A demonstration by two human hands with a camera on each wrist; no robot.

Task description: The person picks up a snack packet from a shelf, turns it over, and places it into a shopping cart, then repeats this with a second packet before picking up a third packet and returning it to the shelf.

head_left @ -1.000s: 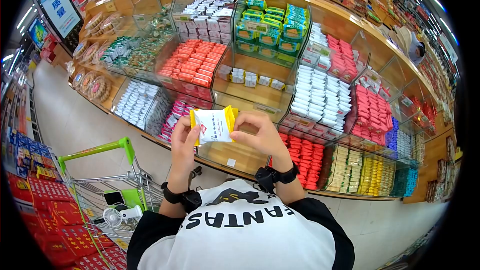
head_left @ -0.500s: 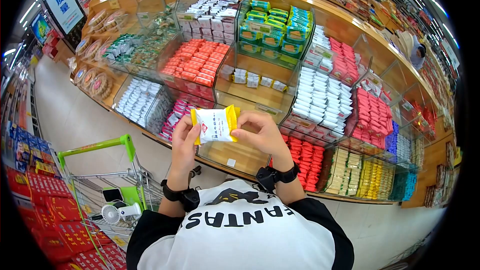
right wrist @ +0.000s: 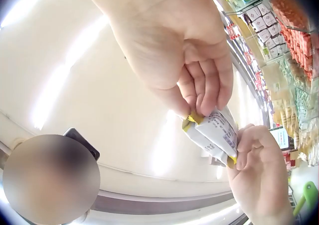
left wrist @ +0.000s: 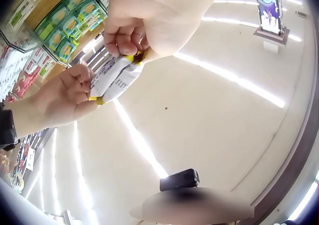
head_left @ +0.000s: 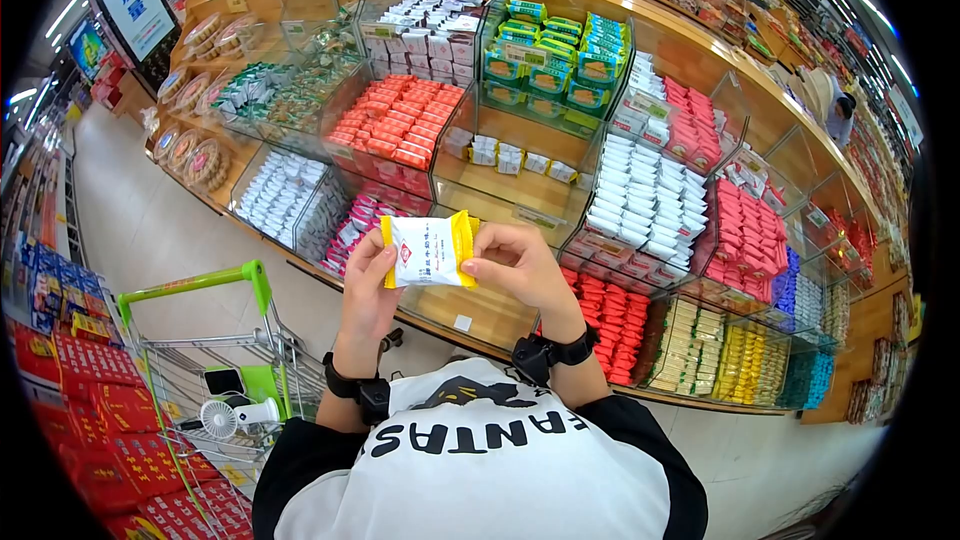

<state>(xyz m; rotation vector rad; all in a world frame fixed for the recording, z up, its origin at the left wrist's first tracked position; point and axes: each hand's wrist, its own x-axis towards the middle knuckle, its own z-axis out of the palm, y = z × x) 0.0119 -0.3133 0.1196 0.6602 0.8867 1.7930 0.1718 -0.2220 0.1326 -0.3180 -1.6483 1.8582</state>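
Note:
A small white snack packet with yellow ends (head_left: 430, 252) is held up in front of the chest, its printed face toward the head camera. My left hand (head_left: 369, 285) pinches its left end between thumb and fingers. At the other end, the thumb and fingertips of my right hand (head_left: 522, 265) pinch the yellow edge. From below, the left wrist view shows the packet's back seam and small print (left wrist: 117, 79), with both hands at its ends. The right wrist view also has the wrapper (right wrist: 212, 135) between the two hands.
Ahead stands a wooden display (head_left: 480, 172) with clear bins. A few similar white-and-yellow packets (head_left: 510, 159) lie in the middle bin, between red packets (head_left: 395, 120) and white packets (head_left: 640, 202). A cart with a green handle (head_left: 190, 285) stands at left, carrying a small white fan (head_left: 222, 418).
Both hands keep their pinch on the packet, which tilts slightly between frames. The shelves and cart shift a little in the head view.

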